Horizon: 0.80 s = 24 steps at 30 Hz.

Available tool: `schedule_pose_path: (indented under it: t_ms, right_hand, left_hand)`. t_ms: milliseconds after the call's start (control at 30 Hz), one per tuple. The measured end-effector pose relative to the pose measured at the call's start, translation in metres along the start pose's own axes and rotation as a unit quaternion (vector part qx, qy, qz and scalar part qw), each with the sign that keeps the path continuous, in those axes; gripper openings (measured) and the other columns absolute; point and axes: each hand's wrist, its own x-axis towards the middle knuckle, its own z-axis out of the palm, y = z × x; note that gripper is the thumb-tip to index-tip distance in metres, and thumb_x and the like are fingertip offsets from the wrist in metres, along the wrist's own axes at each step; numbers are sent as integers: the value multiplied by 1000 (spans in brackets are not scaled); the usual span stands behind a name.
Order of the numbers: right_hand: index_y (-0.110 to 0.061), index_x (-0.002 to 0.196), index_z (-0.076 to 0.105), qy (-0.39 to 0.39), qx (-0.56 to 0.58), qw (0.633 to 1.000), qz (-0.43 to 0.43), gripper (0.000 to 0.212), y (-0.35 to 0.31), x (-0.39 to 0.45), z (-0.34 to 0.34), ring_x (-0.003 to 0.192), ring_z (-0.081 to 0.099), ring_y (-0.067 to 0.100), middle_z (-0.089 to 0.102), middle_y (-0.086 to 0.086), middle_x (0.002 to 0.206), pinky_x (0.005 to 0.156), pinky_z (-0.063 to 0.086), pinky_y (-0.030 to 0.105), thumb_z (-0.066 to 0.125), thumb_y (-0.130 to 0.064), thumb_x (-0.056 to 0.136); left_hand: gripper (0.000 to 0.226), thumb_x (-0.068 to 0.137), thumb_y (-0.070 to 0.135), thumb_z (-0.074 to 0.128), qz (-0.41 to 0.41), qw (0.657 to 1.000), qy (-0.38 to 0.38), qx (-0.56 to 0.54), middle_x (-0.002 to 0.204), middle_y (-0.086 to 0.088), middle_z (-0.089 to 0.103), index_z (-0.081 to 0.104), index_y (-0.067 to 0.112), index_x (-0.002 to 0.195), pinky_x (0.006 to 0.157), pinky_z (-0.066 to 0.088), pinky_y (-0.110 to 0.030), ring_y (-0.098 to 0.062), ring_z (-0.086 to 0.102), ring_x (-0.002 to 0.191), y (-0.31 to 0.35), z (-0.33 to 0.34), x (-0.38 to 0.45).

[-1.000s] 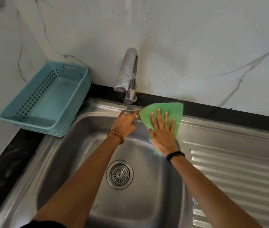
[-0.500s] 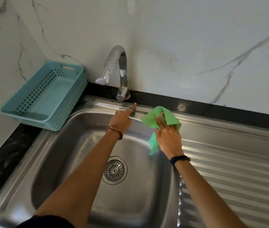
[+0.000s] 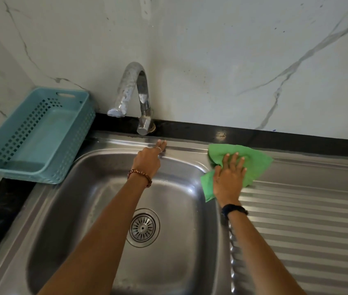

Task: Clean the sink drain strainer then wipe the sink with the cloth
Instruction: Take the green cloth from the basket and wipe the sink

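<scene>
Wiping stage: cloth (image 3: 239, 165) on the sink (image 3: 113, 145) rim at the basin's back right corner.

The right hand (image 3: 229, 179) presses flat, fingers spread, on the green cloth, which drapes from the rim onto the ribbed drainboard (image 3: 307, 220). The left hand (image 3: 148, 160) rests on the back rim below the tap (image 3: 134, 92), fingers loosely extended, holding nothing. The strainer (image 3: 143, 227) sits seated in the drain and looks clean, so that step appears done; the basin walls and floor likely remain to be wiped. The basin holds only the strainer. The blue basket (image 3: 32, 135) at left appears empty.
</scene>
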Motion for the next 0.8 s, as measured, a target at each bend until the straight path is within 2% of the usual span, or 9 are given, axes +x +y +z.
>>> schedule_pose_path:
  t_ms: [100, 200, 300, 367, 433, 533, 600, 700, 800]
  right_hand:
    - [-7, 148, 8, 0, -8, 999, -49, 55, -32, -5, 16, 145, -5, 37, -1, 19, 157, 119, -1, 48, 24, -25, 99]
    - [-14, 149, 1, -26, -16, 987, -159, 56, -61, -12, 29, 146, -8, 33, -5, 13, 158, 118, -6, 45, 26, -25, 100]
    - [-16, 149, 6, -28, -16, 981, -194, 56, -61, -13, 28, 143, 19, 27, 21, 9, 156, 118, 13, 43, 30, -25, 99]
    - [-15, 149, 8, -23, 9, 986, -163, 56, -41, -11, 21, 138, 29, 25, 29, 9, 153, 116, 23, 40, 31, -25, 99]
    - [-11, 149, 8, -10, 16, 993, -113, 55, -13, -4, 10, 140, 26, 27, 22, 11, 155, 116, 21, 40, 29, -25, 99]
    - [-5, 148, 6, 2, 11, 999, -33, 54, 48, 11, -15, 146, 8, 31, 5, 14, 158, 118, 11, 44, 25, -21, 100]
    - [-2, 147, 8, 3, 3, 1000, 17, 54, 93, 19, -34, 145, 7, 35, 5, 16, 158, 116, 13, 47, 26, -19, 100]
    - [2, 147, 11, -10, 11, 996, 93, 52, 156, 27, -61, 144, 9, 39, 6, 19, 157, 115, 15, 52, 26, -16, 101]
    - [1, 147, 10, -31, 27, 992, 122, 51, 181, 28, -73, 144, 5, 40, 4, 19, 157, 116, 10, 54, 25, -16, 101]
  left_hand:
    - [59, 94, 8, 42, -2, 1000, 6, 6, 139, -12, 48, 19, 26, 146, 92, 51, -41, -33, 57, 110, 5, 0, -3]
    - [57, 94, 16, 44, -3, 999, 24, 38, 151, -1, 32, 20, 23, 146, 99, 44, -41, -30, 52, 120, 14, 1, -8]
    - [57, 93, 18, 43, -14, 997, 23, 75, 152, -3, 31, 21, 17, 146, 107, 36, -40, -26, 52, 122, 24, -1, -7]
    - [56, 94, 18, 41, -23, 996, 8, 91, 154, -6, 26, 20, 13, 146, 114, 25, -43, -25, 45, 129, 31, -1, -5]
    - [52, 95, 17, 37, -1, 993, 17, 117, 153, -8, 27, 24, 10, 144, 117, 18, -47, -22, 36, 136, 38, 3, -5]
    - [47, 97, 16, 30, 132, 980, 25, 147, 154, -4, 25, 26, 14, 144, 119, 12, -46, -14, 23, 142, 63, 20, -13]
    - [49, 99, 26, 27, 192, 974, -10, 119, 156, -4, 17, 18, 15, 146, 120, 9, -42, -14, 17, 144, 86, 33, -16]
    - [58, 97, 41, 31, 163, 984, -50, 47, 155, -11, 20, 19, 11, 145, 118, 17, -42, -26, 27, 140, 111, 45, -15]
    - [59, 95, 46, 34, 160, 984, -48, 60, 151, -14, 29, 29, 8, 140, 113, 30, -41, -30, 43, 130, 114, 47, -7]
